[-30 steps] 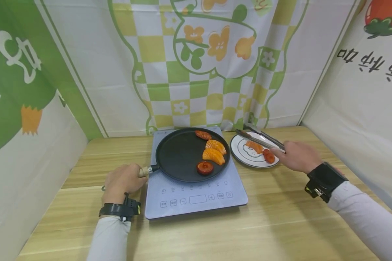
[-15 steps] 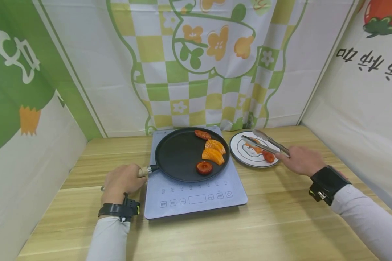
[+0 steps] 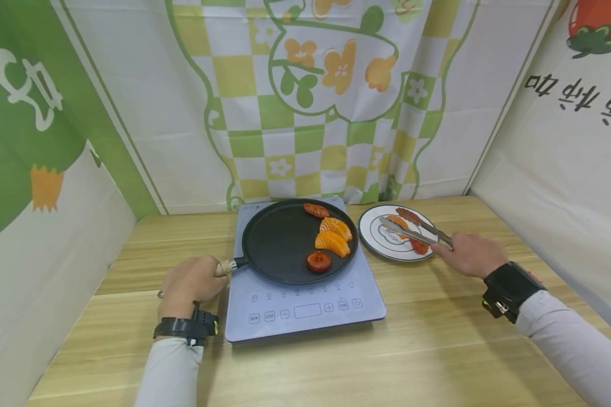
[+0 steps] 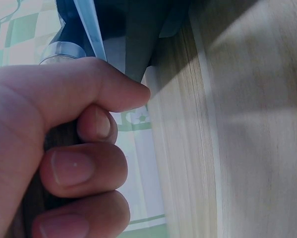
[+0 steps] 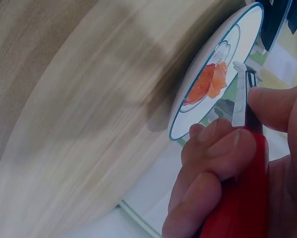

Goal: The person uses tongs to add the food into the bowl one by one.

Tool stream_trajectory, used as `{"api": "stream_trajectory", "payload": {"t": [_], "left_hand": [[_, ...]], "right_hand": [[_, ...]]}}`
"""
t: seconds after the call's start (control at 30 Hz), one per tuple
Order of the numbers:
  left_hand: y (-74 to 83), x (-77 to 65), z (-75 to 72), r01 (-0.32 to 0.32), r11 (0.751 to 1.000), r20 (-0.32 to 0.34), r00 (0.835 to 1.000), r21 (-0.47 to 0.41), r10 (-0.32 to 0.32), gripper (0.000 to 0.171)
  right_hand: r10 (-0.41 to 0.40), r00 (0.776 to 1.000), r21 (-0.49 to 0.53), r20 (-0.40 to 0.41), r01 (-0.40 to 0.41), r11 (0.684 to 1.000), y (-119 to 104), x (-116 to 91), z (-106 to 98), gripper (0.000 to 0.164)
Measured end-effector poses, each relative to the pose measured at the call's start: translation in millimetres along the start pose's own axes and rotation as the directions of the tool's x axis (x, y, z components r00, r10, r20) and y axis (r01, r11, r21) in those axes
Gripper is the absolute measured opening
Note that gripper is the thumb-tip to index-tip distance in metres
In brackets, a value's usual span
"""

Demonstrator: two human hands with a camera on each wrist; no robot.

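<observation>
My left hand (image 3: 190,285) grips the light wooden handle (image 3: 223,267) of a flat black frying pan (image 3: 277,243). In the left wrist view its fingers (image 4: 86,166) curl round the handle. My right hand (image 3: 473,254) holds metal tongs (image 3: 417,234) with a red grip (image 5: 240,198). The tongs' arms stand spread over a white plate (image 3: 375,244), their tips above an orange salmon-like slice (image 3: 396,221). Beside it lies a red piece (image 3: 419,246), partly behind the tongs. In the pan are two orange slices (image 3: 332,243), a scored red-brown piece (image 3: 317,210) and a round red-brown piece (image 3: 319,261).
Under the pan is a grey induction cooktop (image 3: 305,328) with touch controls along its front. It stands on a wooden table (image 3: 326,373). A patterned curtain (image 3: 315,147) hangs close behind, and printed cloth walls enclose both sides.
The tongs have come down and slightly right over the plate, their tips now lower, over the orange slice. My left hand and the pan stay put.
</observation>
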State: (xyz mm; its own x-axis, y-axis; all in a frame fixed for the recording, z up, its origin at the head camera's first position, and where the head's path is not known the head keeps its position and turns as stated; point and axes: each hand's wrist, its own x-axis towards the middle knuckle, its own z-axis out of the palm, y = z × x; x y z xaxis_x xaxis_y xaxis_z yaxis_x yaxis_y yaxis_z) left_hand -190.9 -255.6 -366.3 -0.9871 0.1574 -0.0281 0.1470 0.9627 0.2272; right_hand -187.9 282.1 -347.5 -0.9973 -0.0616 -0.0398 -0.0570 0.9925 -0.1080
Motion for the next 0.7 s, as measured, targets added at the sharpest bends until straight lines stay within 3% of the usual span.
{"api": "stream_trajectory", "payload": {"t": [0.33, 0.7], "left_hand": [[0.9, -0.9, -0.9, -0.008, 1.0, -0.006, 1.0, 0.004, 0.008, 0.034], [0.4, 0.0, 0.2, -0.005, 1.0, -0.015, 1.0, -0.003, 0.005, 0.034]], "right_hand": [[0.0, 1.0, 0.004, 0.006, 0.0, 1.0, 2.6, 1.2, 2.8, 0.057], [-0.004, 0.998, 0.001, 0.065, 0.004, 1.0, 4.1, 7.7, 4.1, 0.054]]}}
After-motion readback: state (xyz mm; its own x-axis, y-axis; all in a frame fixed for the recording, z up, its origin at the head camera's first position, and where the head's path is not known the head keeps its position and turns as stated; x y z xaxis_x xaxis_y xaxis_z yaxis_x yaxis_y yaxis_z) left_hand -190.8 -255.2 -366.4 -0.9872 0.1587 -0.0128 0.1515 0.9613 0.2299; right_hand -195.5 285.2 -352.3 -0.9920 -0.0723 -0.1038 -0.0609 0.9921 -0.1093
